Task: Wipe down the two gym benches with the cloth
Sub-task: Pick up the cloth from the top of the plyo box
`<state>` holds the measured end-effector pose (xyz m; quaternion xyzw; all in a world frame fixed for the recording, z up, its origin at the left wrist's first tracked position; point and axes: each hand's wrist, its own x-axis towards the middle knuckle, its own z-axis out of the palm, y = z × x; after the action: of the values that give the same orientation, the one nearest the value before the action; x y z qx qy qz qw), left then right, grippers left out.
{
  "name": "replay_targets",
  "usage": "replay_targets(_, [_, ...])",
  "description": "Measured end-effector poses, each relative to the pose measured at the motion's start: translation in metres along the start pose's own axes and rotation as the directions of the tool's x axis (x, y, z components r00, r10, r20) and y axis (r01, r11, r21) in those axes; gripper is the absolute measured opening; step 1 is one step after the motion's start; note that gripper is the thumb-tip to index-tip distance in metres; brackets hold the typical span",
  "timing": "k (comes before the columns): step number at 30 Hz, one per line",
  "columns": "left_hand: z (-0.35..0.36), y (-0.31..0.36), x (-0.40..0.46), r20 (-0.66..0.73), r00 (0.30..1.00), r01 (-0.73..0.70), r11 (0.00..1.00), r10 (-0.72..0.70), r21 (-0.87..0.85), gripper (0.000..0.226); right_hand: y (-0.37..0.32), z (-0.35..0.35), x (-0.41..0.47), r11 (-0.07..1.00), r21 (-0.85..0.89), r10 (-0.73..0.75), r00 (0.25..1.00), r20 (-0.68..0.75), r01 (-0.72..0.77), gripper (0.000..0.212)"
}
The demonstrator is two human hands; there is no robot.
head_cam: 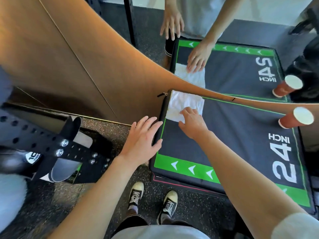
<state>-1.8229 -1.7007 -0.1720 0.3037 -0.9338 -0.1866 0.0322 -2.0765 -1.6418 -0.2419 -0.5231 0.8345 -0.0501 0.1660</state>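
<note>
Padding first, since it's the biggest thing here — the dark padded gym box with green arrow borders and a white "24 INCH" print (241, 135) sits on the speckled rubber floor, pushed up against a mirror, so everything near the wall shows twice. I'd guess its vinyl-looking top is firm but a bit slick, and it looks heavy enough not to budge under a wipe.

Next down in size, a red paper cup with a white inside (296, 118) lies tipped on its side near the far right corner of the box. Looks light and crushable, likely to roll if the cloth bumps it.

Then the white crumpled cloth (183, 104), lying flat in the far left corner of the top, right by the mirror. Soft, thin and floppy, so it'll probably bunch up if dragged by one edge — better to press down with a flat palm over its middle.

Right hand (193, 123) has its fingertips pressed on the cloth's near edge, fingers mostly straight. Left hand (143, 140) is spread flat, fingers apart, with its fingertips at the box's left edge; can't tell whether it's touching or just hovering.
</note>
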Motion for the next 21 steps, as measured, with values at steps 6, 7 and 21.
replay_targets(6, [0.006, -0.008, 0.009, 0.036, 0.998, -0.060, 0.998, 0.060, 0.003, 0.059, -0.003, 0.009, -0.007, 0.997, -0.055, 0.048, 0.998, -0.040, -0.050, 0.036])
replay_targets(7, [0.008, -0.008, 0.012, 0.040, 0.996, -0.076, 0.997, 0.076, 0.002, 0.058, -0.004, 0.011, -0.012, 0.996, -0.073, 0.045, 0.998, -0.041, -0.048, 0.036])
replay_targets(21, [0.083, 0.035, 0.022, 0.311, 0.880, -0.394, 0.918, 0.359, 0.055, 0.053, -0.008, 0.051, -0.176, 0.981, 0.048, 0.192, 0.976, -0.098, -0.188, 0.036])
